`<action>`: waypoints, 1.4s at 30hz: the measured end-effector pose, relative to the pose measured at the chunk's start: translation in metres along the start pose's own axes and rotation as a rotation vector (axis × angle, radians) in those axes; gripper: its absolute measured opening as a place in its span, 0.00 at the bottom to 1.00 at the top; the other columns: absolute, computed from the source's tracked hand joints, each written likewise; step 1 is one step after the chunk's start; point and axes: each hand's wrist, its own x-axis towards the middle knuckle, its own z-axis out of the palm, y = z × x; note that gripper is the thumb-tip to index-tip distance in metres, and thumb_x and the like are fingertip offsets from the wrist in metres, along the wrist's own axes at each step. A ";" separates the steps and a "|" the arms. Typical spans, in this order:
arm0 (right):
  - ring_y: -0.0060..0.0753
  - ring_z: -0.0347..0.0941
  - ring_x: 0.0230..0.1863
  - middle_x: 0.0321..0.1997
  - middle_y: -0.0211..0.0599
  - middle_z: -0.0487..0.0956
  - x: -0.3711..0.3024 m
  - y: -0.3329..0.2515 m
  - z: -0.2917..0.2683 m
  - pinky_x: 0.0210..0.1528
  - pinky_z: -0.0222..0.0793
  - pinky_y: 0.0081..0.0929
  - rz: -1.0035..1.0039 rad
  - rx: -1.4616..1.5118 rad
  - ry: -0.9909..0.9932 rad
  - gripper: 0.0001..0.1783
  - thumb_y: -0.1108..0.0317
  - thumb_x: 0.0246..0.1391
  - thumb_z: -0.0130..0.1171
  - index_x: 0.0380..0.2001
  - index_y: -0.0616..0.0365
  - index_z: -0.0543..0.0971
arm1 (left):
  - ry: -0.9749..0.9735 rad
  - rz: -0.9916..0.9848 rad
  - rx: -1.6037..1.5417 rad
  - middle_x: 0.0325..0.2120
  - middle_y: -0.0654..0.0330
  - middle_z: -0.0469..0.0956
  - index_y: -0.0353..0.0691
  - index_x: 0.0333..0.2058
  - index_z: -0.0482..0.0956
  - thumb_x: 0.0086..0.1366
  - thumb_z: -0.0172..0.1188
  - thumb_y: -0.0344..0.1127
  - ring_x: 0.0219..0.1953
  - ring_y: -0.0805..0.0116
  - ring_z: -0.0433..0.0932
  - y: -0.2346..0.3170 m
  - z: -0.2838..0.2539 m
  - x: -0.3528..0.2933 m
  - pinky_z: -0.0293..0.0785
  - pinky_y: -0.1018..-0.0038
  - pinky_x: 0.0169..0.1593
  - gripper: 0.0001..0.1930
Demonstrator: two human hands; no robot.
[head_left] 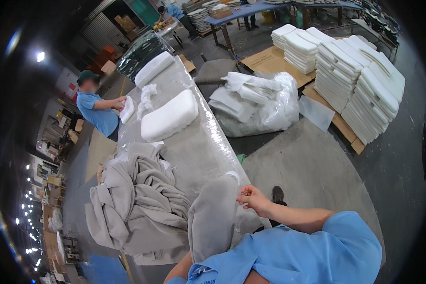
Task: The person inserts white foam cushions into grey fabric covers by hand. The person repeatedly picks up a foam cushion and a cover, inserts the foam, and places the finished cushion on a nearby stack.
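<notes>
A grey fabric-covered cushion (pixel 214 215) stands tilted up in front of me at the table's near end, with a bit of white showing at its top edge. My right hand (pixel 254 200) is beside the cushion's right edge, thumb and fingers pinched together; whatever is between them is too small to make out. My left forearm (pixel 181 269) reaches up behind the cushion, which hides the left hand. To the left lies a rumpled heap of grey fabric covers (pixel 137 199) on the plastic-wrapped table (pixel 194 158).
White foam pads (pixel 170 116) lie farther up the table. Across it, a co-worker (pixel 97 106) handles a white pad. To the right are a clear bag of white foam pieces (pixel 255 104), a chair (pixel 215 71) and tall stacks of white foam pads (pixel 359 75) on cardboard.
</notes>
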 end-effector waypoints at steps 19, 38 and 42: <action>0.20 0.72 0.41 0.45 0.23 0.79 0.004 0.078 -0.052 0.38 0.70 0.26 -0.153 0.104 -0.034 0.18 0.55 0.68 0.60 0.56 0.48 0.79 | -0.249 -0.072 0.831 0.46 0.59 0.79 0.38 0.54 0.80 0.73 0.57 0.61 0.47 0.71 0.75 0.055 0.093 0.094 0.70 0.73 0.49 0.30; 0.27 0.75 0.42 0.38 0.33 0.83 0.031 0.123 -0.057 0.45 0.70 0.35 -0.151 -0.031 0.366 0.18 0.52 0.70 0.52 0.42 0.55 0.82 | -0.693 -0.064 1.648 0.36 0.62 0.82 0.39 0.48 0.85 0.73 0.58 0.57 0.38 0.73 0.78 0.071 0.206 0.214 0.72 0.75 0.41 0.25; 0.47 0.80 0.41 0.38 0.46 0.84 0.046 0.117 -0.043 0.45 0.73 0.45 -0.246 0.002 0.403 0.17 0.55 0.65 0.54 0.41 0.55 0.83 | -0.700 -0.051 1.672 0.34 0.63 0.83 0.39 0.46 0.86 0.73 0.58 0.57 0.36 0.74 0.78 0.087 0.189 0.231 0.72 0.75 0.39 0.24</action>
